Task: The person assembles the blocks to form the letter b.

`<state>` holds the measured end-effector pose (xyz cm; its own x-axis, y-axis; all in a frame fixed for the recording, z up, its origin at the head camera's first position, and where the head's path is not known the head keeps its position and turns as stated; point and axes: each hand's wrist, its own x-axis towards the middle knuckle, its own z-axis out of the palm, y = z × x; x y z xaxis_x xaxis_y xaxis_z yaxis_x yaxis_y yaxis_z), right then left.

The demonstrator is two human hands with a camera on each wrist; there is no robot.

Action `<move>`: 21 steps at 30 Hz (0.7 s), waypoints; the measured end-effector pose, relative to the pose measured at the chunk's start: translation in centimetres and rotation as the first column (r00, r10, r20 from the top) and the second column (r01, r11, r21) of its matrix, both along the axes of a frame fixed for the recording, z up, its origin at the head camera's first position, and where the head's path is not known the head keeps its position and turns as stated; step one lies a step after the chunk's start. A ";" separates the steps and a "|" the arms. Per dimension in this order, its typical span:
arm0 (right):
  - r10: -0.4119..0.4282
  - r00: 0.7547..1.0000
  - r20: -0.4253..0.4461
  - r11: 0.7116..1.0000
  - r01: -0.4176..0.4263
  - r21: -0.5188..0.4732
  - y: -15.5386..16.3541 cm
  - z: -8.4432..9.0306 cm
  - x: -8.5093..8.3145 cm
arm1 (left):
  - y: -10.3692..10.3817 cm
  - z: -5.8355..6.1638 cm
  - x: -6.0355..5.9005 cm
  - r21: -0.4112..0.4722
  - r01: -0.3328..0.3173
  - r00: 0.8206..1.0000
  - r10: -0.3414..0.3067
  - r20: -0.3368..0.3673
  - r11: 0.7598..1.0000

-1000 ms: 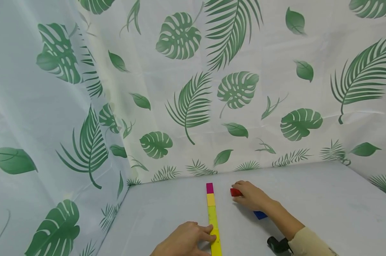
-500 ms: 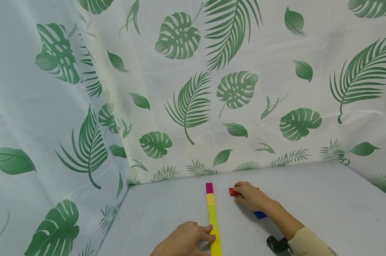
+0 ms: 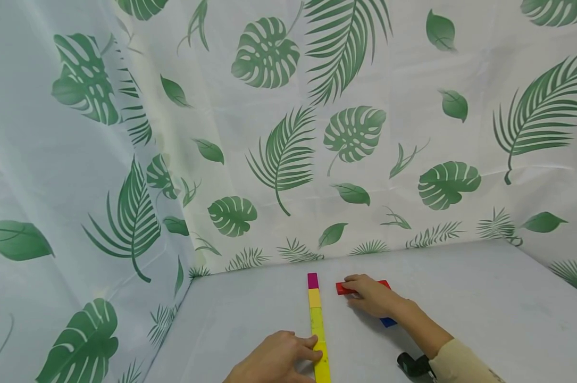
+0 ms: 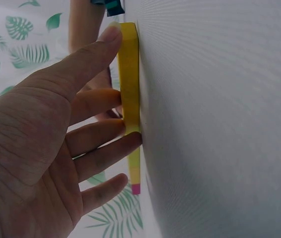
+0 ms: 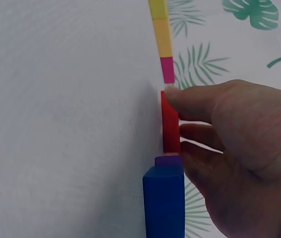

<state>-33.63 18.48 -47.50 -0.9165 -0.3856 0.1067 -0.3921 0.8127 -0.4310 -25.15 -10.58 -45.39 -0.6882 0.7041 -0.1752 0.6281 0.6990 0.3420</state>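
A straight row of blocks runs away from me in the head view: a magenta block [image 3: 312, 281] at the far end, an orange-yellow block [image 3: 314, 298], then yellow blocks [image 3: 317, 323] nearer. My left hand [image 3: 278, 355] rests fingertips on the yellow part; its thumb lies at the near end in the left wrist view. To the right of the row, my right hand [image 3: 371, 297] holds a red block [image 5: 170, 124] between thumb and fingers. Red shows on both sides of that hand. A blue block [image 5: 164, 198] and a purple block [image 5: 168, 160] sit close by, partly hidden.
A dark cylindrical object [image 3: 408, 364] is by the right sleeve [image 3: 462, 364]. Everything lies on a pale table [image 3: 499, 314]. Behind and at the left hangs a white curtain [image 3: 403, 80] printed with green leaves.
The red block's left end has shifted a little to the left, closer to the row, and red has come into sight on the right of the right hand. My left hand stays put.
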 end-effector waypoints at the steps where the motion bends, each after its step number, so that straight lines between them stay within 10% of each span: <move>1: 0.012 1.000 -0.001 1.000 -0.012 -0.005 0.0 0.0 0.0 | 0.0 0.0 0.0 0.000 0.002 1.000 -0.002 0.000 1.000; 21: 0.151 0.985 -0.087 0.989 -0.151 0.001 0.2 0.3 -0.1 | -0.1 0.1 0.2 -0.006 -0.004 1.000 0.004 -0.003 1.000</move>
<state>-33.74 18.73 -47.17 -0.8352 -0.5179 0.1852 -0.5459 0.7392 -0.3945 -24.98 -10.71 -45.26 -0.6918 0.6999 -0.1778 0.6259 0.7039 0.3359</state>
